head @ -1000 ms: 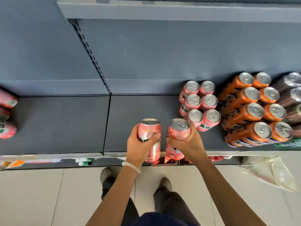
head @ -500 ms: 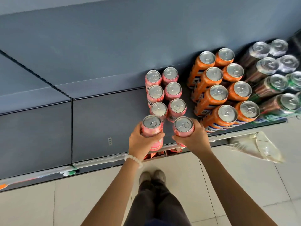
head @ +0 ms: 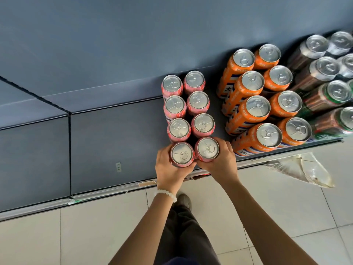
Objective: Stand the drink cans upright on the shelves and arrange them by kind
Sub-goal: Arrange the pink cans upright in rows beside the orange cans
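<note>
— Now, status of the head view?

— Left hand (head: 170, 169) grips one pink can (head: 181, 153); right hand (head: 219, 163) grips the second pink can (head: 208, 149). Both cans stand upright, side by side, at the front of the pink block (head: 189, 106) on the shelf (head: 114, 146).

— Which step?

— Placement of the front pair, judged nearly complete. Orange cans (head: 263, 104) stand just right of them, dark cans (head: 324, 73) beyond.

— Next move?

— Probably release both grips straight back without tipping either can, then check row alignment.
</note>
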